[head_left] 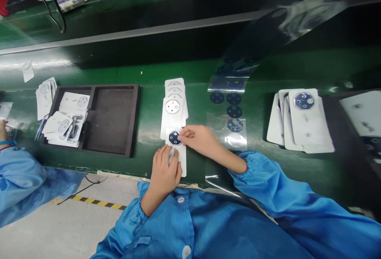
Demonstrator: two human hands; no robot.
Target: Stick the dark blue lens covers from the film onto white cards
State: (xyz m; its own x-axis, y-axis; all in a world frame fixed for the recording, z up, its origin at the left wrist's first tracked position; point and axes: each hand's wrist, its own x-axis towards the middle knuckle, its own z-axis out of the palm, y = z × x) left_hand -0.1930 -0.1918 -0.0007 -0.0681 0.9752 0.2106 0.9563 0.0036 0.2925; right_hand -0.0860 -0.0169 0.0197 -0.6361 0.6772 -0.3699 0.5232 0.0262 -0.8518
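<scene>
My left hand (165, 168) lies flat, fingers together, on the lower part of a white phone back cover (182, 163) at the near edge of the green bench. My right hand (199, 138) pinches a dark round camera-lens sticker (174, 138) at the cover's upper end and presses it onto the camera ring. Just beyond lies a row of overlapping white covers (174, 104) with bare camera rings. Right of my right hand runs a clear film strip (230, 108) carrying several dark round stickers.
A black foam tray (114, 118) at the left holds a pile of white covers in its left compartment. More covers lie left of it (44, 96). A stack of covers (303, 122) sits at the right. Another person's blue sleeve (18, 179) reaches in at the far left.
</scene>
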